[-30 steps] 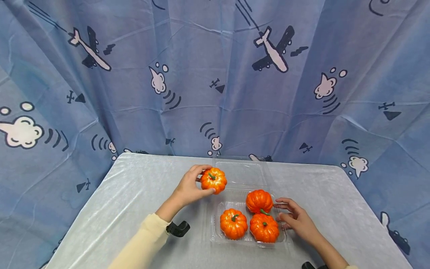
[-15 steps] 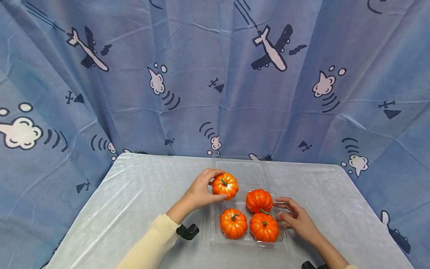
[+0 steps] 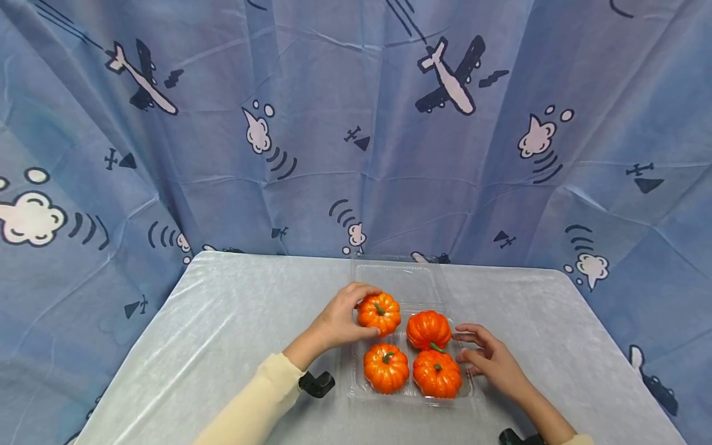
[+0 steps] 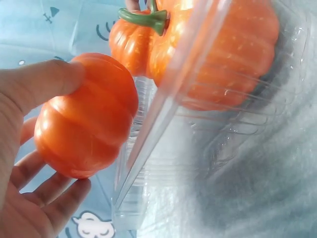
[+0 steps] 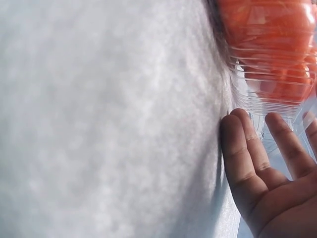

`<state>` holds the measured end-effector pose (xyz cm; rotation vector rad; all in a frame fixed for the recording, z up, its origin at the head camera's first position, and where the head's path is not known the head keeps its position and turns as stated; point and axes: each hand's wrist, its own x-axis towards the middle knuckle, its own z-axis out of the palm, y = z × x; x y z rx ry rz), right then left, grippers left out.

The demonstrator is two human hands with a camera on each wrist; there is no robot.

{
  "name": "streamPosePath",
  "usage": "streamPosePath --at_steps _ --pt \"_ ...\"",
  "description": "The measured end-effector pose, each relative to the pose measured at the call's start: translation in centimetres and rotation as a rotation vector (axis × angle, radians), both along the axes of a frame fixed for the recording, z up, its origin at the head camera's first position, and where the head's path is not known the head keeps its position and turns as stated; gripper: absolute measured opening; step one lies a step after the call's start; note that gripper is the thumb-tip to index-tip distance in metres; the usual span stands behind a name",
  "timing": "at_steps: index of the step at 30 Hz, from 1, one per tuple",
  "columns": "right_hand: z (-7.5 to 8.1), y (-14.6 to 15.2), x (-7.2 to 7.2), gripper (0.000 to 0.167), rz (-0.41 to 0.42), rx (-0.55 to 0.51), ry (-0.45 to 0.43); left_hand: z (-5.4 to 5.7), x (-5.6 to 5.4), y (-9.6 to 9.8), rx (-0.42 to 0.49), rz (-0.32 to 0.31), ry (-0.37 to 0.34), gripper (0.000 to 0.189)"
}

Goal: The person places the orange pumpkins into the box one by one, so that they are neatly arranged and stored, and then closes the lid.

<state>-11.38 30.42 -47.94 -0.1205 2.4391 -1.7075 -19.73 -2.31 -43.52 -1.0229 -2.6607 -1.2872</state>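
My left hand (image 3: 342, 318) grips a small orange pumpkin (image 3: 379, 313) with a green stem, thumb on the near side and fingers round the far side. It is over the back left part of a clear plastic clamshell box (image 3: 361, 390). In the left wrist view the held pumpkin (image 4: 91, 116) is beside the box wall. Inside the box sit three more pumpkins: one at the front left (image 3: 386, 368), one at the front right (image 3: 437, 374) and one at the back right (image 3: 429, 330). My right hand (image 3: 495, 361) has loosely bent fingers at the box's right side.
The box lid (image 3: 397, 284) lies folded back on the table behind the base. A pale grey cloth covers the table (image 3: 233, 327). Behind it hangs a blue curtain (image 3: 311, 123) printed with planes and clouds.
My left hand has carried its pumpkin right and slightly towards me, from the box's left edge to over the back left part. My right hand stays at the box's side.
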Motion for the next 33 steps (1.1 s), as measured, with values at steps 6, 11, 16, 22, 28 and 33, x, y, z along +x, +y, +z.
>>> streamPosePath --at_steps 6,11,16,22,28,33 --pt "0.06 -0.06 -0.06 0.045 0.004 -0.005 0.006 -0.16 0.08 0.32 -0.044 -0.009 0.02 0.063" --pt "0.09 -0.11 -0.14 0.044 0.011 -0.003 0.017 -0.45 0.02 0.46 -0.071 -0.013 0.042 0.061" --pt "0.22 -0.15 -0.16 0.044 0.007 0.0 0.018 -0.59 0.02 0.57 -0.091 -0.027 0.058 0.062" --pt "0.2 -0.17 -0.13 0.043 0.007 0.005 0.027 -0.49 0.16 0.72 -0.116 -0.044 0.071 0.064" --pt "0.07 -0.18 -0.04 0.043 0.009 0.0 0.034 -0.43 0.34 0.81 -0.147 -0.048 0.076 0.065" --pt "-0.05 -0.13 -0.01 0.043 0.005 0.003 0.028 -0.55 0.47 0.69 -0.15 -0.063 0.068 0.064"
